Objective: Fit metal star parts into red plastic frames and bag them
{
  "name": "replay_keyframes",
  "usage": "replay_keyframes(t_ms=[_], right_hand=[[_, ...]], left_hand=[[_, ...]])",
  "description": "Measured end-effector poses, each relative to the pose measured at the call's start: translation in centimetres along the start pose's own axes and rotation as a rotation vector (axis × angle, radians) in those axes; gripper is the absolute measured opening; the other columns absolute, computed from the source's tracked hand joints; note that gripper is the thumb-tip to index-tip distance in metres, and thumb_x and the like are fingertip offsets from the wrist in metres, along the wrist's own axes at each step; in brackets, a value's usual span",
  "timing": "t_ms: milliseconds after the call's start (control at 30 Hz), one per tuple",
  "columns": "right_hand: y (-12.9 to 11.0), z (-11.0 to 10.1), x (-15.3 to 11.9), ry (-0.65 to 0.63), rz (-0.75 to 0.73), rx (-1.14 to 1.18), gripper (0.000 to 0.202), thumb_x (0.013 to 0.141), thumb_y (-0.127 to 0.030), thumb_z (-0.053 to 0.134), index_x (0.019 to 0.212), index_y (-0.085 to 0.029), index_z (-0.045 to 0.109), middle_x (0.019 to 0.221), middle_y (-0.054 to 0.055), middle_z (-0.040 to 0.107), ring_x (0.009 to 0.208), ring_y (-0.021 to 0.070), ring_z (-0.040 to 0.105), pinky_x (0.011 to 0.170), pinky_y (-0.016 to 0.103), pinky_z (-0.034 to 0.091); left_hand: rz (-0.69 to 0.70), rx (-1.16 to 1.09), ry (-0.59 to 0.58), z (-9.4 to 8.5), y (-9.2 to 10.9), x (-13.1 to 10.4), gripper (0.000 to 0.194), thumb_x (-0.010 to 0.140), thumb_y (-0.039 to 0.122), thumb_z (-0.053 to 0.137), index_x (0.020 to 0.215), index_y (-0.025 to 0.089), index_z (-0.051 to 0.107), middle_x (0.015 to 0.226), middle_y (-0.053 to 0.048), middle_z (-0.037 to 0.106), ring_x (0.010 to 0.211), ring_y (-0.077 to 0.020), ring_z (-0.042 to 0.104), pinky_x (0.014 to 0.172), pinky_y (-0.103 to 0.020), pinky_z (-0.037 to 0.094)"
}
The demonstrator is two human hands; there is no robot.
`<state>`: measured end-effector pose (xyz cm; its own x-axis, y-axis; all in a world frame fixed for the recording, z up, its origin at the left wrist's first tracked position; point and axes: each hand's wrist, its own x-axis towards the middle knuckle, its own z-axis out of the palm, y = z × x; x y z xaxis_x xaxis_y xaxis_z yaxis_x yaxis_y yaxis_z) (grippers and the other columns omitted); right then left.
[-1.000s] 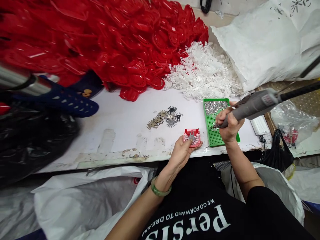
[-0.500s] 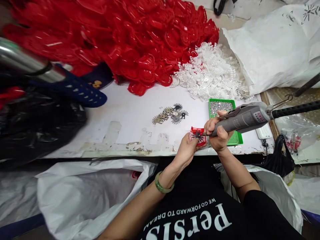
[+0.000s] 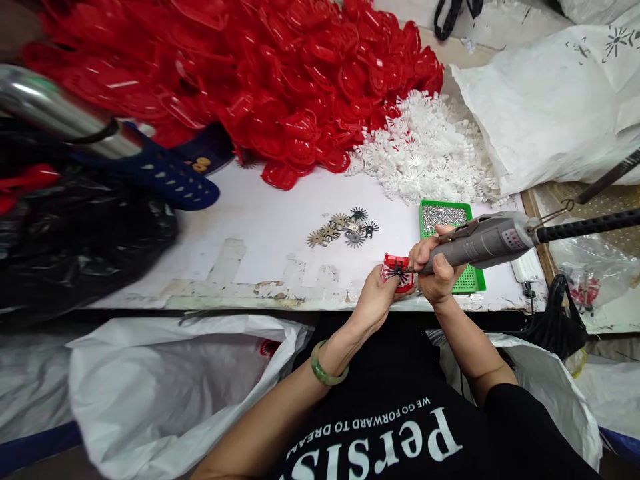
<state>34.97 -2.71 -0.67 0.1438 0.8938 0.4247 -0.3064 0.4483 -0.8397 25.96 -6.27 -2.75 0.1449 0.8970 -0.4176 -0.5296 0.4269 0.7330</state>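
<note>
My left hand (image 3: 379,293) is closed on a red plastic part (image 3: 399,283) near the table's front edge. A dark spoked disc (image 3: 397,270) lies on that part under my thumb. My right hand (image 3: 437,270) wraps around the front of a grey electric screwdriver (image 3: 483,241), which hangs on a hook and has a black cord. Its tip points left at the spoked disc; whether it touches a screw is too small to tell. Just behind my right hand sits a green tray (image 3: 472,283) holding small silvery screws (image 3: 443,217). Several loose spoked discs (image 3: 343,228) lie on the table.
A big heap of red plastic parts (image 3: 280,87) covers the back, beside a pile of white spoked pieces (image 3: 425,147) and a white sack (image 3: 545,107). At left are a black bag (image 3: 85,240) and a metal tube (image 3: 55,100). An open white sack (image 3: 160,393) hangs below the table edge.
The view has shifted slightly. Both hands keep nearly the same pose, with the screwdriver still against or close to the red part.
</note>
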Motion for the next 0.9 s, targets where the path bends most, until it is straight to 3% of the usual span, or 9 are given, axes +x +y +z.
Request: replay_keyframes(t_ms=[433,700,800,900], right_hand=[[0.3,-0.3,-0.6,-0.061,-0.038,-0.035,0.046,0.081,-0.052,0.059,0.118,-0.027,0.048,0.06,-0.008,0.042,0.047,0.0099,0.043,0.047,0.025,0.041],[0.6,-0.3,-0.5,-0.064,-0.035,-0.028,0.041,0.081,-0.052,0.06,0.111,-0.027,0.049,0.059,-0.008,0.043,0.045,0.0098,0.042,0.045,0.025,0.04],[0.8,-0.6,-0.1,-0.159,-0.02,0.025,0.034,0.08,-0.051,0.061,0.102,-0.028,0.049,0.058,-0.009,0.042,0.043,0.0096,0.039,0.043,0.025,0.039],[0.6,-1.2,0.6,-0.377,0.101,0.022,0.038,0.076,-0.06,0.062,0.088,-0.027,0.049,0.053,-0.009,0.039,0.042,0.0095,0.038,0.041,0.024,0.036]], left_hand=[[0.002,0.039,0.032,0.3,0.2,-0.1,0.025,0.06,0.026,0.065,0.08,0.014,0.057,0.069,0.002,0.06,0.064,-0.0137,0.061,0.065,-0.031,0.056],[0.01,0.037,0.015,0.1,0.0,-0.1,0.025,0.062,0.024,0.064,0.084,0.014,0.056,0.074,0.001,0.064,0.065,-0.014,0.063,0.064,-0.03,0.055],[-0.002,0.067,-0.024,-0.1,0.4,0.0,0.023,0.064,0.021,0.062,0.084,0.014,0.056,0.072,0.0,0.064,0.064,-0.0144,0.064,0.063,-0.028,0.054],[-0.04,0.116,-0.112,-0.4,1.2,-0.1,0.02,0.066,0.021,0.063,0.082,0.013,0.056,0.069,0.0,0.063,0.061,-0.014,0.063,0.063,-0.028,0.054]])
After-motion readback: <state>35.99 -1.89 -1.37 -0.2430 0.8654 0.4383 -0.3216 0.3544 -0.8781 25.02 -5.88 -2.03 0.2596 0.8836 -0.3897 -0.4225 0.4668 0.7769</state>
